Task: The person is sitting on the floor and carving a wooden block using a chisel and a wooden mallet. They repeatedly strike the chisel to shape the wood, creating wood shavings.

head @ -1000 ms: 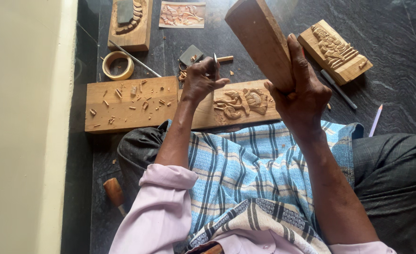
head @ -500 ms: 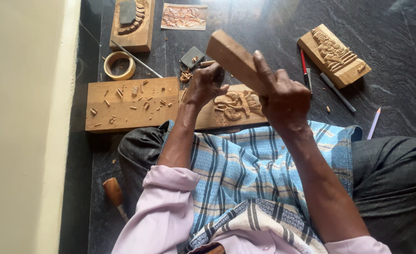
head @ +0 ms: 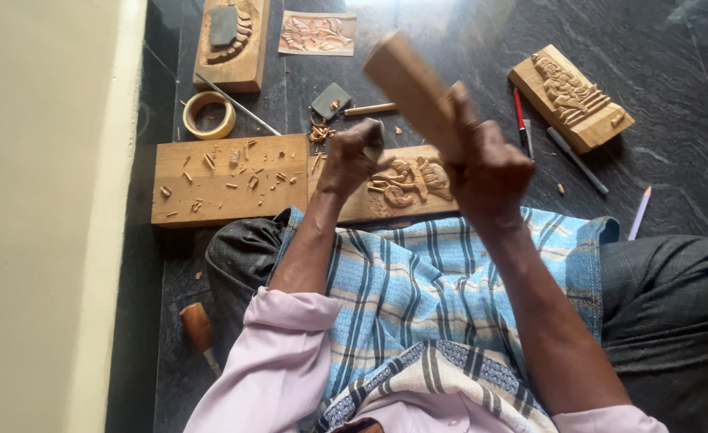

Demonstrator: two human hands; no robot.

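I am sitting on a dark stone floor with a long wooden plank lying across in front of my knees. My left hand is closing tightly around a chisel, pressing it onto the carved relief at the plank's right end. My right hand is gripping a blurred wooden mallet, which is tilting above the chisel. Wood chips are lying on the plank's left part. A roll of tape is resting just beyond it.

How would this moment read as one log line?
left hand: grips chisel on long carved wooden plank | right hand: raises blurred rectangular wooden block mallet
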